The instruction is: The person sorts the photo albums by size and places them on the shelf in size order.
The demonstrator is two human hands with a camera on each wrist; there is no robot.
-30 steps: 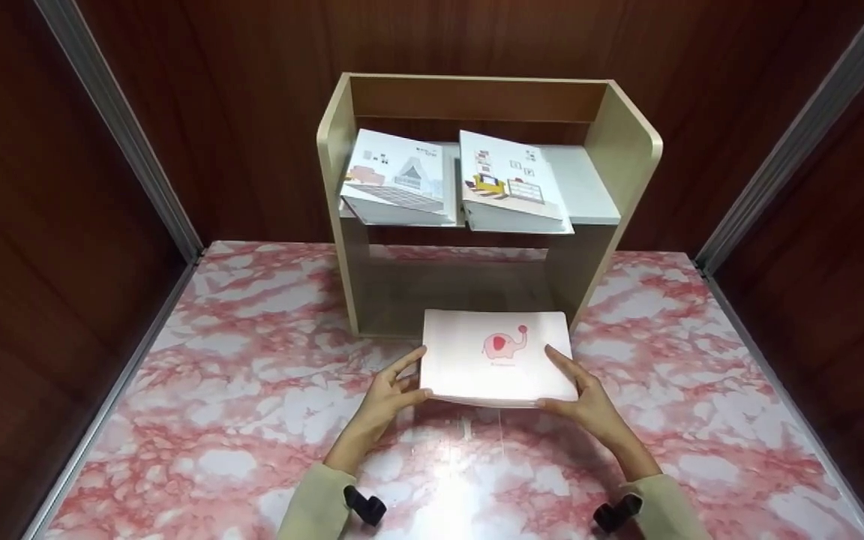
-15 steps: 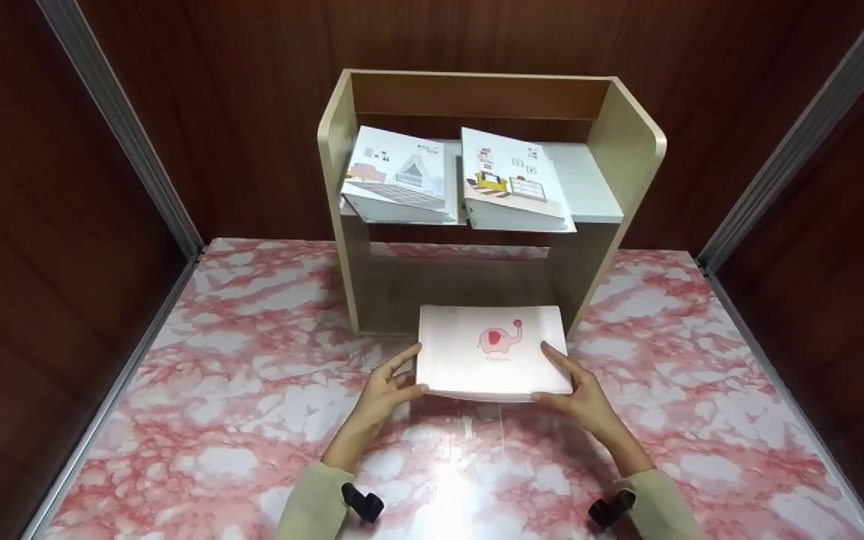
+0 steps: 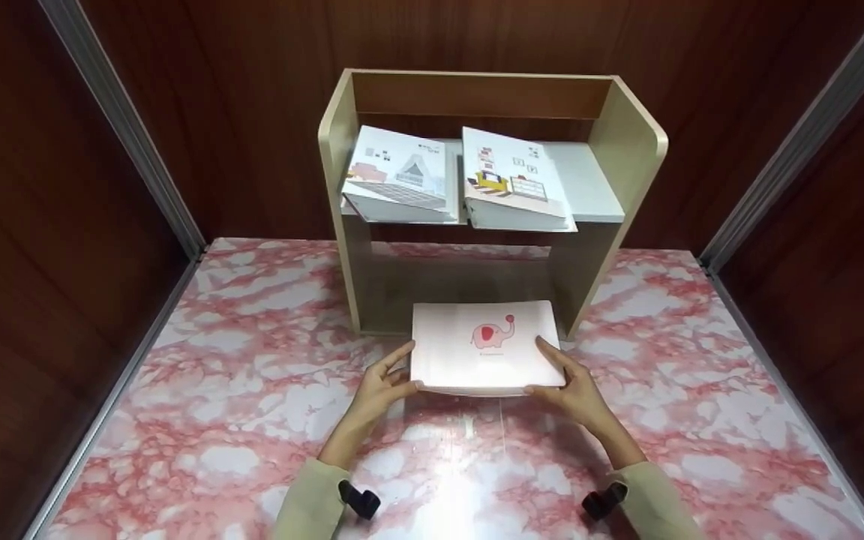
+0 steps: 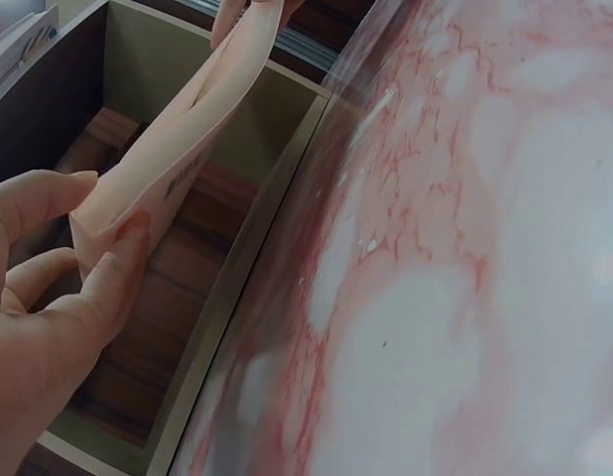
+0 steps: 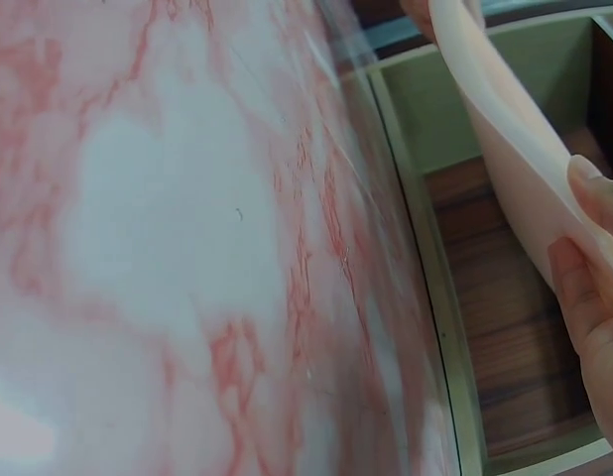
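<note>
A thin pale pink notebook with a pink elephant on its cover is held level in front of the small bookshelf. At its left edge my left hand pinches it, thumb near the front corner. My right hand grips the opposite edge, one finger lying on the cover. Both wrist views show the notebook bowed, its layers parted slightly along the near edge. It is in the air by the lower compartment's opening, whose wood-grained bottom shows beneath it.
On the upper shelf lie two thick white books, one with a tent picture and one with a yellow chair picture; both overhang the shelf front. Red-and-white marbled table. Dark wood panels enclose the sides and back.
Both hands have carried the notebook slightly left and forward, toward the bookshelf's lower opening. Their hold on it is the same. The books on the upper shelf have stayed put.
</note>
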